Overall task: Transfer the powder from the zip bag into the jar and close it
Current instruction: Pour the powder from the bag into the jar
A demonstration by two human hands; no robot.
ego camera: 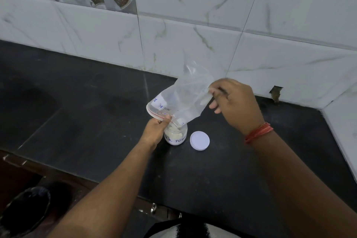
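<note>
- Your two bare forearms come in from the bottom edge, closest to the camera, and reach over the black counter (96,102) toward the jar (176,135).
- Your right wrist carries a red thread band (257,132).
- Your left hand (155,129) is closed around the zip mouth of the zip bag (183,98), holding it directly above the jar opening.
- Your right hand (234,102) pinches the bottom end of the zip bag between thumb and fingers, above and to the right of the jar, so the bag is tilted with its mouth down.
- Inside the jar you can see pale powder (174,133); the zip bag looks almost empty.
- Just to the right of the jar, the white lid (199,140) lies flat on the counter, not touching it.
- Behind the jar stands a wall of white marble tiles (193,15).
</note>
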